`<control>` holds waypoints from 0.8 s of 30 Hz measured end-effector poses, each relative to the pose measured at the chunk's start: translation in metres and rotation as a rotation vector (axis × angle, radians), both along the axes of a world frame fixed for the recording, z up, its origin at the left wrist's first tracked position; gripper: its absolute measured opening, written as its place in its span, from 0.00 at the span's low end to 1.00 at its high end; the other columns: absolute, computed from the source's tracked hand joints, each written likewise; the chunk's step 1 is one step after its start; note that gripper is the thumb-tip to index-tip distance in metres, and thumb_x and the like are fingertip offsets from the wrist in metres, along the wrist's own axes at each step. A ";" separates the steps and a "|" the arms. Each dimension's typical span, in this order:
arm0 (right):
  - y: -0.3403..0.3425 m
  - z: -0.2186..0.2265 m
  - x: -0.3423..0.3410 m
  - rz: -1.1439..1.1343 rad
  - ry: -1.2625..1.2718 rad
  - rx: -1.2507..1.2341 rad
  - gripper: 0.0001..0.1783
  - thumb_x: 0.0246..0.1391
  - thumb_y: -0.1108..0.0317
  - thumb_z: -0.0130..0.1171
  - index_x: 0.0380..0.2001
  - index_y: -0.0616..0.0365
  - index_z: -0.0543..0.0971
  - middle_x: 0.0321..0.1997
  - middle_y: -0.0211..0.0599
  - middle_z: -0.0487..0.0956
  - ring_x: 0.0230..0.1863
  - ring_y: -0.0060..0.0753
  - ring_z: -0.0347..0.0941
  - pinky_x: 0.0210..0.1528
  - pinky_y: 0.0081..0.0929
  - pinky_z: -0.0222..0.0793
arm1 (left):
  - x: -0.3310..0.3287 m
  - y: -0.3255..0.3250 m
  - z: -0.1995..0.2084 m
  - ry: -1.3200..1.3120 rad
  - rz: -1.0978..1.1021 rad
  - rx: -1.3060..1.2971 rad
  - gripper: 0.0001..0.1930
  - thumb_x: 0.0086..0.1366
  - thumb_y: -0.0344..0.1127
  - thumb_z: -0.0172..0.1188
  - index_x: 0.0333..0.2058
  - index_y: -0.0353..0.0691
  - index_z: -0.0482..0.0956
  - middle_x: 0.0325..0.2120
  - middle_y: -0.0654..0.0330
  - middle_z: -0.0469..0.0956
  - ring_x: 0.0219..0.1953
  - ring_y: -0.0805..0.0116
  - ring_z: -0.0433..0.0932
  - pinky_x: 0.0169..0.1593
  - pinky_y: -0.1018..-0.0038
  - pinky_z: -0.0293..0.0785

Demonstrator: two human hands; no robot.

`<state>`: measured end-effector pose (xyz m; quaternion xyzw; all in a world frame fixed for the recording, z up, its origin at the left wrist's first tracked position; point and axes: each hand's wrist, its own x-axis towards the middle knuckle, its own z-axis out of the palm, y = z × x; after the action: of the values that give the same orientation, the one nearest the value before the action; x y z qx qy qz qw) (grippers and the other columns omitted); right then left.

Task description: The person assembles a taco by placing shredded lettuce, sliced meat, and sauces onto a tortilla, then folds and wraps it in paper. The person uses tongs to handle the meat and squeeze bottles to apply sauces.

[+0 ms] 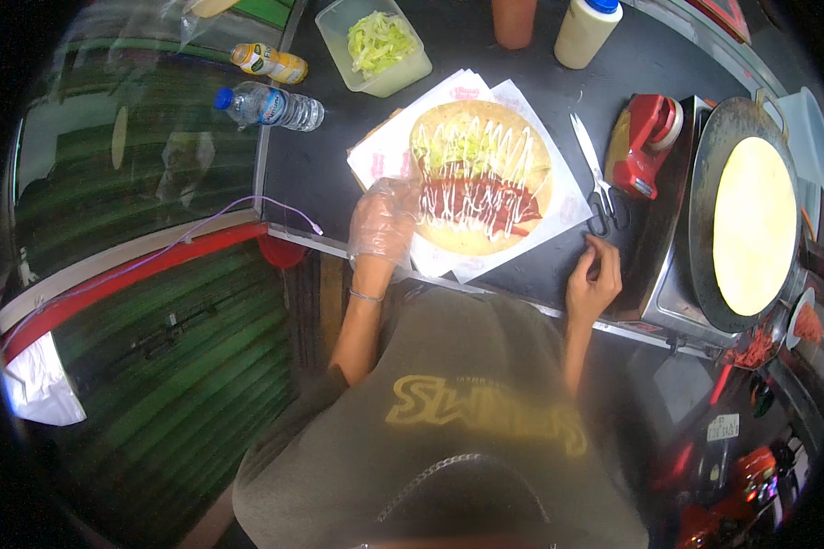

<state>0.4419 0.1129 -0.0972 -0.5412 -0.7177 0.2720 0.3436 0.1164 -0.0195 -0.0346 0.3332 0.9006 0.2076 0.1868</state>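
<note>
1. The left hand (384,220), in a crinkled clear plastic glove, meets the round pancake (471,243) at its left rim; whether its fingers pinch, I cannot tell.
2. The soft, flat pancake lies on white paper (560,203) near the smooth tabletop's (529,280) front edge, thin white sauce zigzagging across.
3. The bare right hand (595,284), fingers loosely curled and free, is at that edge near steel scissors (591,163).

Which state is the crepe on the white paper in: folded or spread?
Spread: the crepe shows most of its round outline, with lettuce and red sauce exposed on top.
</note>
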 end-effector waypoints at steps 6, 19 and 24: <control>0.000 0.004 -0.002 -0.007 -0.017 0.002 0.12 0.66 0.83 0.62 0.47 0.61 0.89 0.45 0.39 0.89 0.41 0.38 0.85 0.34 0.33 0.71 | -0.039 -0.020 -0.017 -0.192 -0.253 0.092 0.12 0.78 0.30 0.66 0.55 0.36 0.89 0.54 0.52 0.86 0.58 0.61 0.85 0.62 0.64 0.80; 0.019 0.031 -0.016 0.153 -0.025 0.127 0.15 0.62 0.86 0.60 0.47 0.62 0.88 0.47 0.45 0.89 0.45 0.48 0.87 0.46 0.38 0.80 | -0.055 -0.009 -0.046 0.110 -0.457 0.322 0.15 0.61 0.31 0.78 0.48 0.48 0.93 0.55 0.61 0.85 0.58 0.52 0.85 0.70 0.55 0.81; 0.078 0.076 -0.077 0.362 0.003 -0.002 0.14 0.62 0.84 0.61 0.48 0.63 0.88 0.46 0.46 0.89 0.44 0.52 0.87 0.49 0.41 0.81 | -0.039 0.000 -0.057 -0.049 -0.163 0.395 0.11 0.63 0.36 0.81 0.42 0.41 0.91 0.49 0.57 0.87 0.51 0.54 0.87 0.62 0.57 0.83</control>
<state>0.3650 0.1913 -0.0212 -0.4032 -0.8027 0.3308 0.2894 0.0771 -0.0193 -0.0921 0.4297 0.8076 0.3725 0.1559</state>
